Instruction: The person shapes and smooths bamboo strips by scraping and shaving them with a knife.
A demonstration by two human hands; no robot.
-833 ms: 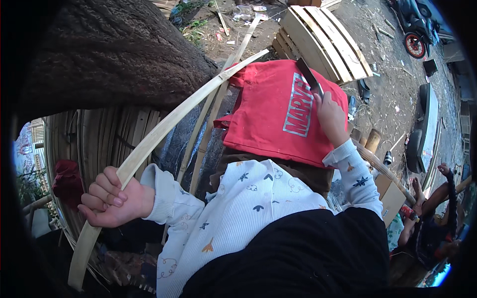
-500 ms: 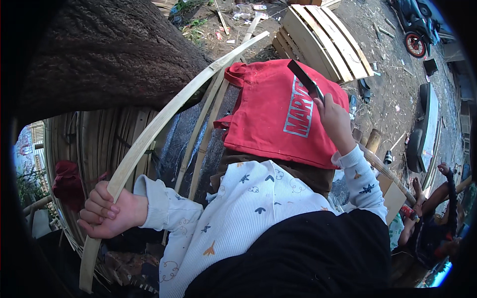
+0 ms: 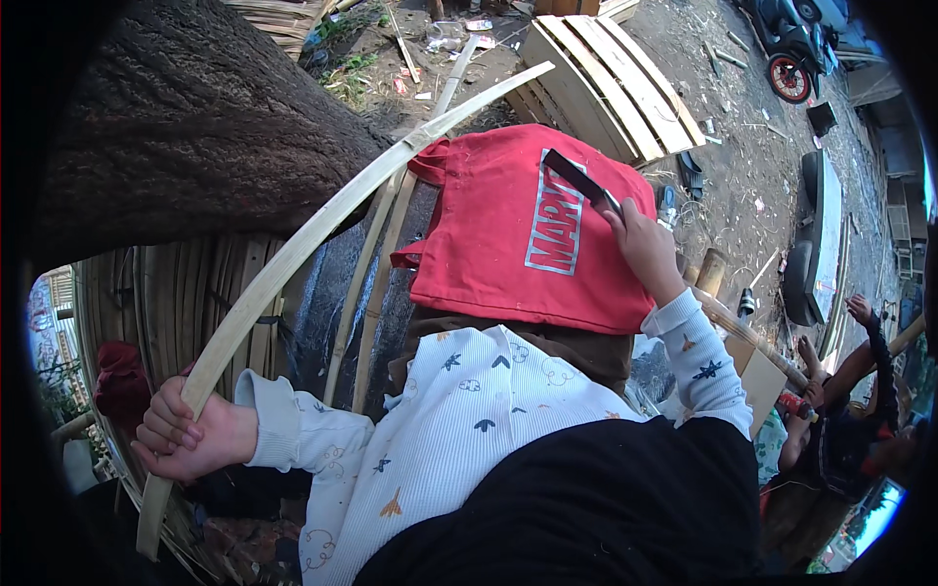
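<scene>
A long, pale bamboo strip [image 3: 303, 244] curves across the view, its far end over the ground beyond my lap. My left hand [image 3: 186, 430] is closed around its near part, with a short end sticking out below the fist. My right hand [image 3: 645, 249] grips a knife [image 3: 581, 181] with a dark, broad blade, held above the red cloth bag [image 3: 489, 234] spread over my lap. The blade points up and left, apart from the strip. My right fingers hide most of the handle.
A thick tree trunk [image 3: 215, 137] stands at the left, with upright bamboo slats [image 3: 186, 303] below it. Two more strips [image 3: 366, 303] lie beside my lap. Ahead is a slatted wooden crate [image 3: 606, 88]. At the right are a person [image 3: 840, 420] and a motorbike [image 3: 796, 49].
The view has shifted, moving most things slightly left. The knife has come a little lower and nearer, while both hands keep their grips.
</scene>
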